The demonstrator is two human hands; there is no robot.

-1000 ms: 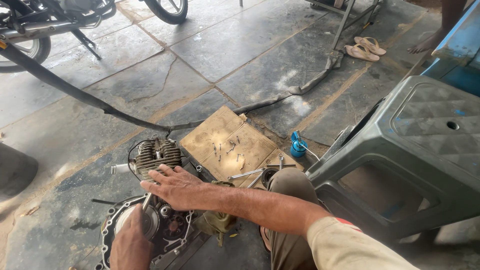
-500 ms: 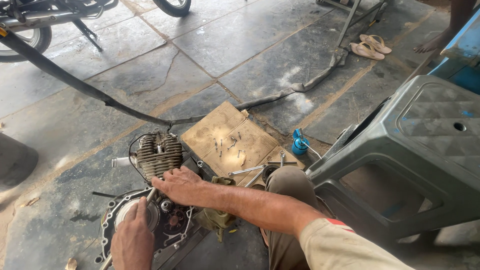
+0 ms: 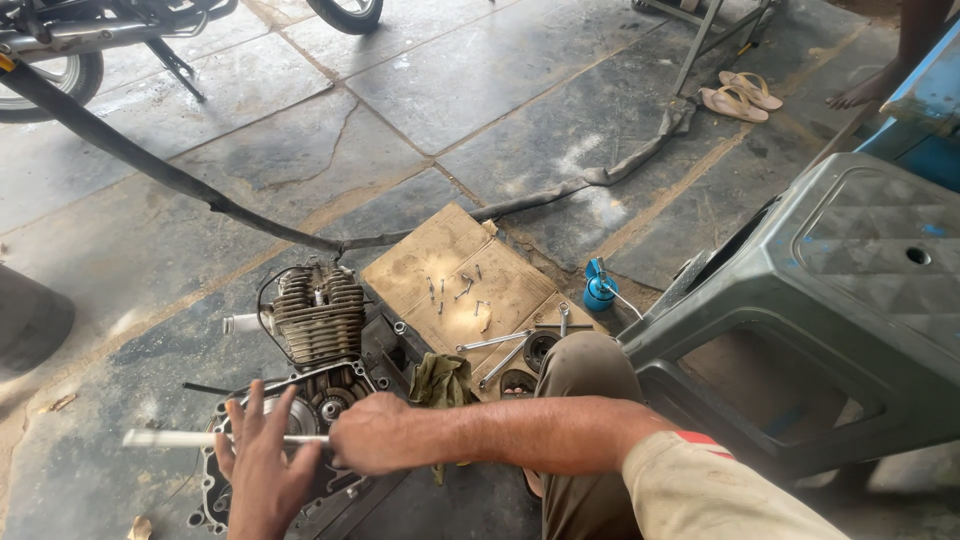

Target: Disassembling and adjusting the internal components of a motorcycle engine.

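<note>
Down on the stone floor (image 3: pixel 480 90), the right hand (image 3: pixel 372 433) is clenched around a long thin rod (image 3: pixel 190 438) held level over the open engine case (image 3: pixel 300 440). The left hand (image 3: pixel 262 468) is spread, fingers (image 3: pixel 240 420) released, against the rod. Bolts (image 3: pixel 455 292) lie on cardboard (image 3: pixel 440 260) nearby.

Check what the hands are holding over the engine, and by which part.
The right hand grips a long pale rod at its right end. The left hand is spread open against the rod's middle, not closed on it, above the engine.
</note>
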